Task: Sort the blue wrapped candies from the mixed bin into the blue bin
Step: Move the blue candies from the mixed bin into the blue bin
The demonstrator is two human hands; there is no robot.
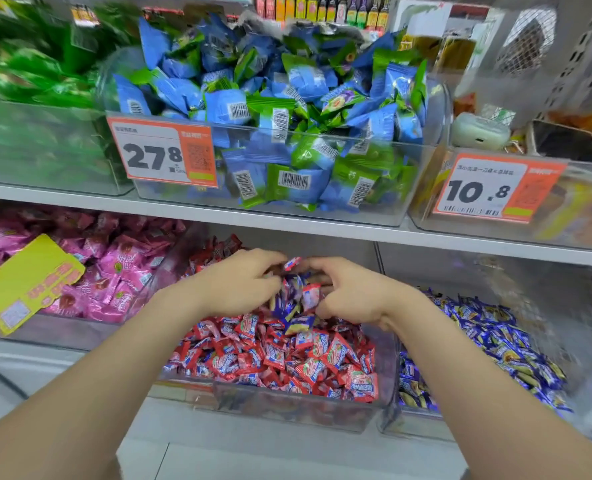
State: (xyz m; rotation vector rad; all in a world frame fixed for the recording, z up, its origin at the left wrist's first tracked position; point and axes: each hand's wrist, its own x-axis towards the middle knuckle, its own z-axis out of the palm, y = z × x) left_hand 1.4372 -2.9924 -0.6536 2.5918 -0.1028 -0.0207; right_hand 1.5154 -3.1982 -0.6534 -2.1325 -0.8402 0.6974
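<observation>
Shop interior: shelves carry clear bins of wrapped sweets fronted by orange price tags.

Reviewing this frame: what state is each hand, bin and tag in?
left hand, fingers curled round blue candies in the pile
right hand, fingers curled round the same clump
mixed bin, open, mostly red candies, some blue on top
blue bin, open, partly filled
yellow tag, tilted across the pink bin
</observation>
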